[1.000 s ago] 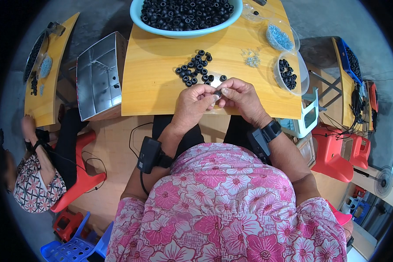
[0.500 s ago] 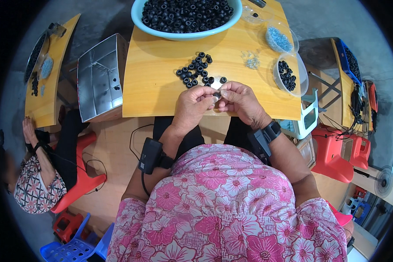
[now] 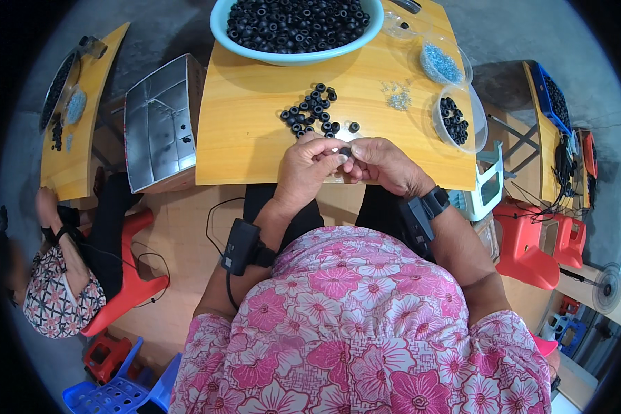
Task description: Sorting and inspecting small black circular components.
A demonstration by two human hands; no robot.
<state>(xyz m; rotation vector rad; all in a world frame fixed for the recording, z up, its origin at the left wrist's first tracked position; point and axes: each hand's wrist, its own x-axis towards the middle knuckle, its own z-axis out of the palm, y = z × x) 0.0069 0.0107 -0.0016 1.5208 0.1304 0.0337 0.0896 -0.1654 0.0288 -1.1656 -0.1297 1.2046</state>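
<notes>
Above the table's front edge, my left hand (image 3: 305,165) pinches a small black ring-shaped part (image 3: 344,151) between thumb and fingers. My right hand (image 3: 386,164) meets it there, thumb and fingertips closed against the same part; whether they also hold a smaller piece cannot be made out. Just beyond my fingers lies a loose group of black ring-shaped parts (image 3: 315,105), with a single one (image 3: 354,127) apart to the right. Farther right on the wood is a small scatter of clear little pieces (image 3: 397,96).
A light-blue basin (image 3: 297,58) heaped with black parts stands at the back. Along the right are a tub of bluish pieces (image 3: 441,63) and a tub of black parts (image 3: 454,123). Left of the table is a carton (image 3: 160,124); another person (image 3: 65,290) sits beyond it.
My right hand has turned slightly, its fingers curling closer around the black part. My left hand keeps its pinch. At far left, the other person's hand has shifted.
</notes>
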